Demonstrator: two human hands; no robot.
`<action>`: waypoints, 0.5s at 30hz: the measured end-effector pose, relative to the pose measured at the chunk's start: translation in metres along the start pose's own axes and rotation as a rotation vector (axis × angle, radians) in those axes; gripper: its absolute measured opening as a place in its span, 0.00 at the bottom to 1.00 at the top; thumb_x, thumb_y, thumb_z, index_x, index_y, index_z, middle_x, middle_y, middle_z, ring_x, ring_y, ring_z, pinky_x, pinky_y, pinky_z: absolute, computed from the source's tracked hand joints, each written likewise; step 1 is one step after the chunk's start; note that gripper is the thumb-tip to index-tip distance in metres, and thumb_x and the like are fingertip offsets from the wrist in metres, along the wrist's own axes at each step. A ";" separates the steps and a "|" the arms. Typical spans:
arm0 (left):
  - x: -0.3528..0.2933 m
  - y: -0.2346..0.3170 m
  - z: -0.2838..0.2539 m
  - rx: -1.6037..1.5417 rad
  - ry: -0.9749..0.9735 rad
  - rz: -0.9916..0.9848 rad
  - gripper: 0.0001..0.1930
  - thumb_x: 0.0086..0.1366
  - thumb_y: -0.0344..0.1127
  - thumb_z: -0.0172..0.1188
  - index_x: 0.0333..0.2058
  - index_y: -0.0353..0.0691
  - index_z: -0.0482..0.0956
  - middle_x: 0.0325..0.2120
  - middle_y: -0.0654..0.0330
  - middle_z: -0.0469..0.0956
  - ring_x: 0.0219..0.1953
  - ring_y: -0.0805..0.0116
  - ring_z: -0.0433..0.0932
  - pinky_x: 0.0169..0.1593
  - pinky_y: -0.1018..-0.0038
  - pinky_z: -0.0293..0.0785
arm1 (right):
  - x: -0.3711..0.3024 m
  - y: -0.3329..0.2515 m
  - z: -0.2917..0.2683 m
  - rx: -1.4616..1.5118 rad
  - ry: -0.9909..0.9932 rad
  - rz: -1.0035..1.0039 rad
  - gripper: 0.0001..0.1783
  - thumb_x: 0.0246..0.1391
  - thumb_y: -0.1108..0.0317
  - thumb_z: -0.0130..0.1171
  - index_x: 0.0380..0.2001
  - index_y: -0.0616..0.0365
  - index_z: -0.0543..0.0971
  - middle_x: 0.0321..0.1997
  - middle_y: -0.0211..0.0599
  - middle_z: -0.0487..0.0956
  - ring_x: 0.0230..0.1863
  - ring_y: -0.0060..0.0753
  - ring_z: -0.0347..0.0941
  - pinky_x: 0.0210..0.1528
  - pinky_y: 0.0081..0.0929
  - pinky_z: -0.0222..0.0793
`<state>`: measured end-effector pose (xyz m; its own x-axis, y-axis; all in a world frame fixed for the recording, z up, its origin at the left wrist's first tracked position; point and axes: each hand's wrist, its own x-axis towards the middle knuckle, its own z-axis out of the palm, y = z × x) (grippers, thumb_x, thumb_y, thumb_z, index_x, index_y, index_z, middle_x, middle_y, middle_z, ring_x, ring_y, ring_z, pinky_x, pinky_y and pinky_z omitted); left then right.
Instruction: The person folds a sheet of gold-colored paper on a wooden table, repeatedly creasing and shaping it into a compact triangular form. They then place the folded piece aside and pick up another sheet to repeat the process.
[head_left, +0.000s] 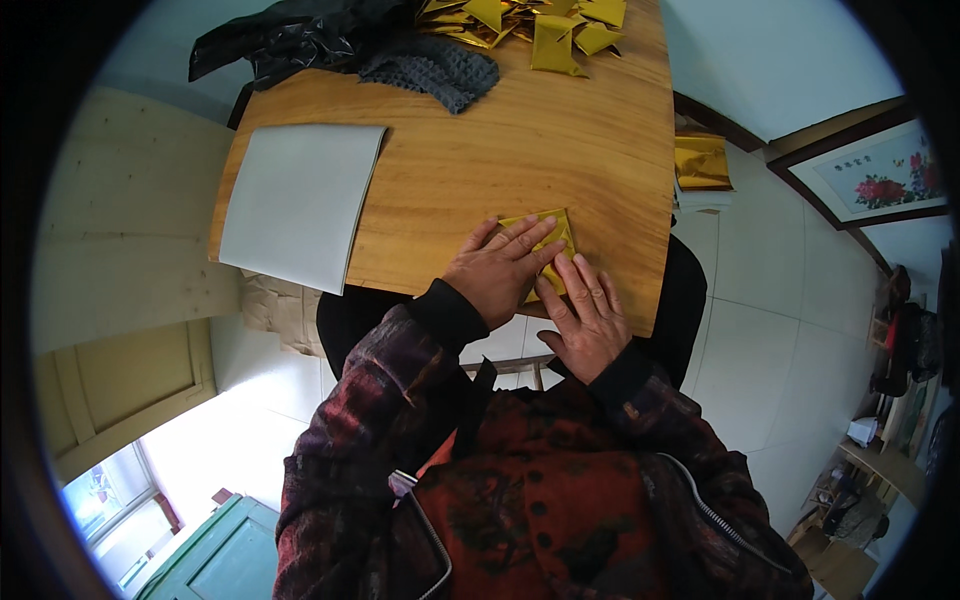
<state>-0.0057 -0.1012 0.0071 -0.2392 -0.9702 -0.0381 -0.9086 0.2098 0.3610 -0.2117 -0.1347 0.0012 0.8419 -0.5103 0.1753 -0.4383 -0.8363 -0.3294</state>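
Observation:
A sheet of gold foil paper, partly folded, lies at the near edge of the wooden table. My left hand rests flat across it, fingers stretched to the right and covering much of its surface. Beside it, my right hand touches the paper's lower right part with its fingertips. Its fingers are extended, with the thumb apart. Both palms face down, and the hands hide most of the paper's folds.
A grey-white folded sheet lies on the table's left side. At the far end are a black plastic bag, a dark grey cloth and a heap of folded gold foil pieces. More gold foil paper sits beyond the table's right edge.

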 end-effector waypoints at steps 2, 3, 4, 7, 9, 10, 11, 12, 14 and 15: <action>0.000 0.000 0.001 -0.027 0.016 0.002 0.36 0.61 0.52 0.59 0.66 0.53 0.60 0.69 0.64 0.54 0.71 0.66 0.51 0.70 0.57 0.42 | -0.001 -0.001 0.001 -0.017 -0.017 0.015 0.48 0.33 0.64 0.75 0.62 0.45 0.67 0.72 0.42 0.55 0.72 0.48 0.51 0.67 0.52 0.52; -0.001 0.000 0.001 -0.055 0.042 0.010 0.38 0.59 0.54 0.60 0.66 0.53 0.59 0.69 0.64 0.54 0.71 0.66 0.51 0.70 0.57 0.42 | -0.001 -0.001 0.002 -0.020 -0.017 0.021 0.48 0.33 0.64 0.75 0.62 0.44 0.67 0.72 0.42 0.55 0.72 0.48 0.50 0.67 0.53 0.52; 0.000 0.000 0.001 -0.008 0.017 0.002 0.38 0.59 0.54 0.60 0.66 0.53 0.59 0.69 0.64 0.54 0.71 0.66 0.51 0.70 0.58 0.42 | -0.001 -0.002 0.002 -0.017 -0.013 0.025 0.48 0.33 0.64 0.75 0.63 0.43 0.67 0.72 0.42 0.54 0.72 0.47 0.50 0.66 0.53 0.52; 0.000 0.000 0.001 0.032 0.017 0.004 0.38 0.59 0.53 0.60 0.66 0.53 0.59 0.69 0.64 0.53 0.71 0.67 0.50 0.70 0.58 0.42 | 0.000 -0.002 0.002 -0.016 -0.015 0.027 0.48 0.33 0.65 0.75 0.63 0.41 0.67 0.73 0.42 0.53 0.73 0.47 0.50 0.66 0.53 0.52; 0.000 0.001 0.001 -0.027 0.007 -0.008 0.38 0.59 0.53 0.60 0.66 0.54 0.59 0.69 0.64 0.53 0.71 0.67 0.50 0.70 0.58 0.42 | -0.001 -0.002 0.002 -0.023 -0.025 0.029 0.48 0.33 0.65 0.75 0.63 0.41 0.67 0.73 0.42 0.54 0.73 0.46 0.50 0.67 0.53 0.52; 0.000 0.001 0.001 -0.025 0.011 -0.007 0.38 0.59 0.53 0.61 0.66 0.53 0.59 0.69 0.64 0.53 0.71 0.67 0.50 0.70 0.58 0.42 | -0.001 -0.001 0.002 -0.015 -0.023 0.030 0.48 0.33 0.65 0.75 0.63 0.41 0.67 0.73 0.42 0.54 0.73 0.46 0.50 0.67 0.53 0.52; 0.000 0.001 0.000 -0.032 0.012 -0.007 0.38 0.59 0.52 0.61 0.66 0.53 0.59 0.69 0.64 0.53 0.71 0.67 0.50 0.70 0.58 0.42 | -0.001 -0.001 0.002 -0.026 -0.029 0.030 0.48 0.33 0.65 0.75 0.63 0.41 0.67 0.73 0.42 0.54 0.73 0.46 0.50 0.67 0.53 0.52; 0.000 0.001 0.000 -0.038 0.013 -0.006 0.38 0.59 0.52 0.61 0.66 0.53 0.59 0.69 0.64 0.53 0.71 0.67 0.50 0.70 0.58 0.42 | -0.001 -0.001 0.002 -0.030 -0.030 0.030 0.48 0.33 0.65 0.75 0.63 0.41 0.67 0.73 0.42 0.54 0.73 0.46 0.50 0.66 0.53 0.52; 0.000 0.002 -0.001 -0.037 -0.002 -0.013 0.38 0.59 0.51 0.62 0.66 0.53 0.59 0.69 0.64 0.53 0.71 0.66 0.50 0.70 0.58 0.42 | -0.001 -0.001 0.003 -0.034 -0.025 0.026 0.47 0.34 0.66 0.74 0.62 0.41 0.67 0.72 0.42 0.55 0.72 0.46 0.51 0.66 0.53 0.52; 0.001 0.001 -0.001 -0.048 0.017 -0.004 0.38 0.58 0.50 0.62 0.66 0.53 0.59 0.69 0.64 0.53 0.71 0.66 0.50 0.70 0.58 0.42 | -0.001 -0.001 0.003 -0.035 -0.018 0.023 0.47 0.34 0.66 0.74 0.62 0.41 0.68 0.72 0.42 0.55 0.72 0.46 0.51 0.66 0.53 0.53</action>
<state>-0.0069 -0.1015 0.0085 -0.2296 -0.9730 -0.0239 -0.8921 0.2006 0.4049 -0.2109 -0.1327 -0.0012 0.8370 -0.5258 0.1518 -0.4678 -0.8313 -0.3000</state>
